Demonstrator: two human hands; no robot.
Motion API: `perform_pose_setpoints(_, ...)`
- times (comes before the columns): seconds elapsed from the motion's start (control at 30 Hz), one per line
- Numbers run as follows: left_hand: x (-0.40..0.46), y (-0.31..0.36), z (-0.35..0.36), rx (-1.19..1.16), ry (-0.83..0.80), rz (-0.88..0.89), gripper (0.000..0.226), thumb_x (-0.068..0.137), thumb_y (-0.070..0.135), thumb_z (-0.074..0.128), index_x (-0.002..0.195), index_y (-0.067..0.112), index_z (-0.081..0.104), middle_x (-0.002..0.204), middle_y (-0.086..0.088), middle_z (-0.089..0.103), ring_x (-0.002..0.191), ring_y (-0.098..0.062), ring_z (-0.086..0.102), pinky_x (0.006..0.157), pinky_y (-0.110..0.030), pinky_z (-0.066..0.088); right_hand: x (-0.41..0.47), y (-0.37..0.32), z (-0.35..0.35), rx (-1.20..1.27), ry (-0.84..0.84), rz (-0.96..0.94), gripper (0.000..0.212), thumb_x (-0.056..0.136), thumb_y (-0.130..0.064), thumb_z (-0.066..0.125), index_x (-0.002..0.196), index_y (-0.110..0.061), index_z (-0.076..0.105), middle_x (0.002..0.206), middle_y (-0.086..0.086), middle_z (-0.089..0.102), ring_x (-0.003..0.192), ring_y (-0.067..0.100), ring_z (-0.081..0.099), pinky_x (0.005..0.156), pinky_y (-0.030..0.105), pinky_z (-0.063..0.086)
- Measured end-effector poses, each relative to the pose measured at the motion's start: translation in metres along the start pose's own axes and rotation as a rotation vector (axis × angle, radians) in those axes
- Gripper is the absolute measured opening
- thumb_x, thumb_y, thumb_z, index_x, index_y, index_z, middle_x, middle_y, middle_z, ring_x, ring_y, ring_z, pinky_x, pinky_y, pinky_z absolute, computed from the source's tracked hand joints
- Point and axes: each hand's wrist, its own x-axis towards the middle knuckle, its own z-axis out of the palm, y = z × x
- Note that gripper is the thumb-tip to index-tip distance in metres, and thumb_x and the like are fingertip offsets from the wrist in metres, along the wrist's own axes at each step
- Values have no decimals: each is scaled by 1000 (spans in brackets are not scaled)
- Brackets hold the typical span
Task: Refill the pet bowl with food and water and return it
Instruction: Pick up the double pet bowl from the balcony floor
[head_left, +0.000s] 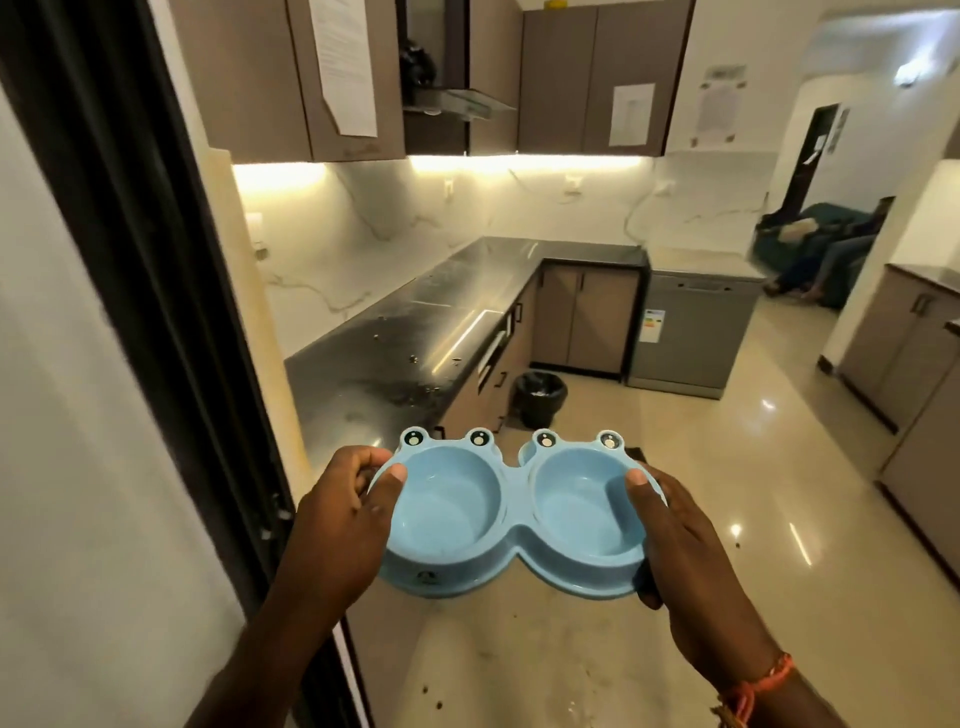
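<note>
A light blue double pet bowl with frog eyes on its far rim is carried level in front of me, above the floor. Both of its round wells look empty. My left hand grips the left end, thumb over the rim. My right hand grips the right end the same way, an orange thread band on its wrist.
A dark door frame and white wall stand close on my left. A black L-shaped counter with scattered crumbs runs ahead left. A black bin sits on the glossy floor; a dishwasher and cabinets lie beyond. A person sits far right.
</note>
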Motion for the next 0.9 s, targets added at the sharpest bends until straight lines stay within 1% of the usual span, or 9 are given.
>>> perform_pose_setpoints(0.13, 26, 3, 45, 60, -22, 27, 9, 100, 33, 61, 106, 28, 65, 93, 8, 73, 88, -13, 69, 69, -32, 50, 33, 10, -25, -31, 22, 30, 29, 99, -58, 46, 120, -42, 60, 89, 14, 67, 53, 15, 52, 43, 26, 42)
perform_pose_setpoints(0.33, 63, 2, 92, 138, -48, 38, 11, 102, 33, 58, 109, 26, 61, 92, 10, 67, 83, -9, 64, 61, -23, 45, 91, 23, -38, -55, 28, 70, 28, 98, -59, 46, 119, -45, 58, 90, 13, 67, 52, 14, 52, 43, 26, 42)
perform_pose_setpoints(0.5, 117, -13, 128, 141, -66, 0, 16, 102, 38, 56, 112, 26, 62, 96, 7, 70, 87, -14, 67, 62, -27, 47, 154, 39, -33, -85, 17, 92, 24, 98, -60, 45, 115, -48, 57, 95, 11, 67, 58, 17, 53, 44, 27, 44)
perform_pose_setpoints(0.67, 190, -34, 173, 116, -70, -19, 15, 103, 38, 55, 110, 27, 61, 98, 7, 70, 88, -13, 67, 61, -28, 50, 240, 56, -21, -117, 14, 86, 31, 97, -62, 43, 120, -46, 54, 96, 10, 68, 61, 16, 56, 45, 25, 45)
perform_pose_setpoints(0.77, 244, -47, 199, 109, -67, -24, 12, 102, 37, 56, 108, 28, 62, 97, 7, 71, 87, -13, 67, 61, -28, 50, 303, 61, -8, -130, 12, 86, 28, 98, -59, 45, 121, -46, 55, 96, 9, 69, 60, 15, 56, 45, 24, 45)
perform_pose_setpoints(0.9, 320, -57, 222, 120, -48, -41, 10, 102, 36, 56, 106, 29, 63, 96, 9, 72, 87, -12, 67, 61, -27, 48, 385, 57, 15, -140, 8, 73, 22, 100, -56, 47, 118, -50, 57, 96, 7, 70, 60, 16, 57, 45, 27, 44)
